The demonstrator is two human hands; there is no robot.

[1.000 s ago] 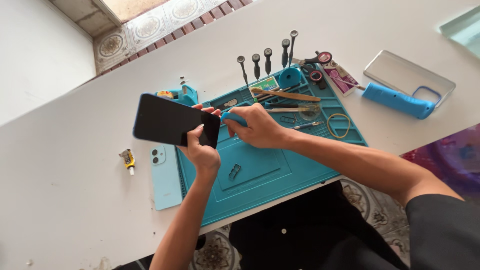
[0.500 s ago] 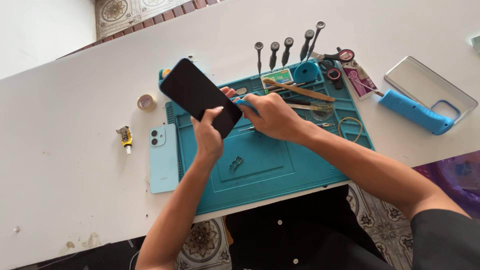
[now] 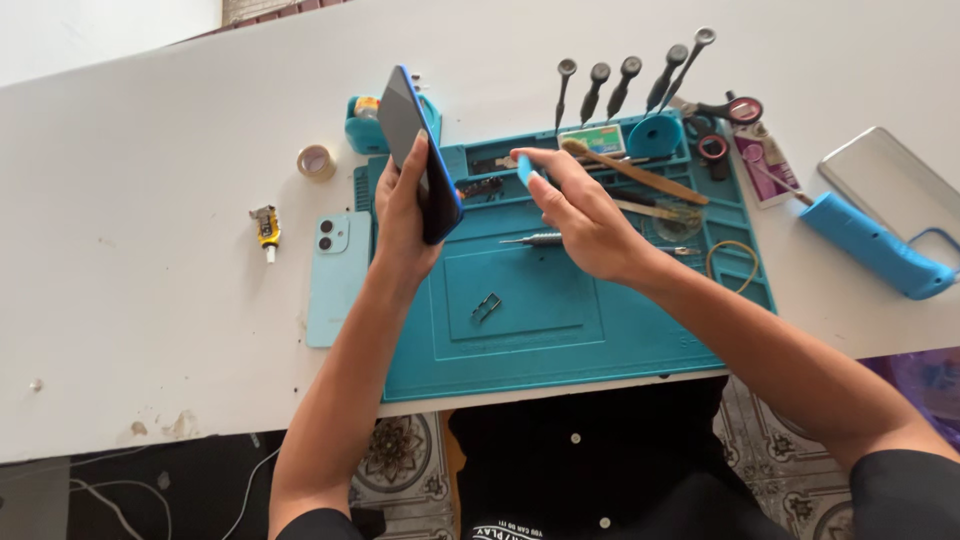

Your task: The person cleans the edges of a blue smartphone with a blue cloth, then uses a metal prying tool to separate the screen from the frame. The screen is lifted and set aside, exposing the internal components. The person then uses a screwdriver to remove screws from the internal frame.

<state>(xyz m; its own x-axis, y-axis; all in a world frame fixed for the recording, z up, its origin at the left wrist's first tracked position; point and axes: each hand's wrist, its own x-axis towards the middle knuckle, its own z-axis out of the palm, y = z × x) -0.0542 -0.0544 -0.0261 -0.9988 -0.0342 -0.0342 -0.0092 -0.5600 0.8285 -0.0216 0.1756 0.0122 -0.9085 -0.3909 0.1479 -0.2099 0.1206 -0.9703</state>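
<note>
White tabletop (image 3: 130,300) carries the teal silicone repair mat (image 3: 560,330), on which a small metal SIM tray (image 3: 487,306) lies in the same spot as half a second ago, with a pale green phone back cover (image 3: 337,277) just beside the mat's left edge. The left hand (image 3: 405,220) grips a dark smartphone (image 3: 418,150), now turned nearly edge-on and raised over the mat's upper left corner, where earlier its black screen faced the camera. The right hand (image 3: 585,215), earlier touching the phone, now sits apart from it, pinching a small blue plastic pick (image 3: 525,170) between thumb and fingers above a screwdriver (image 3: 535,239).
</note>
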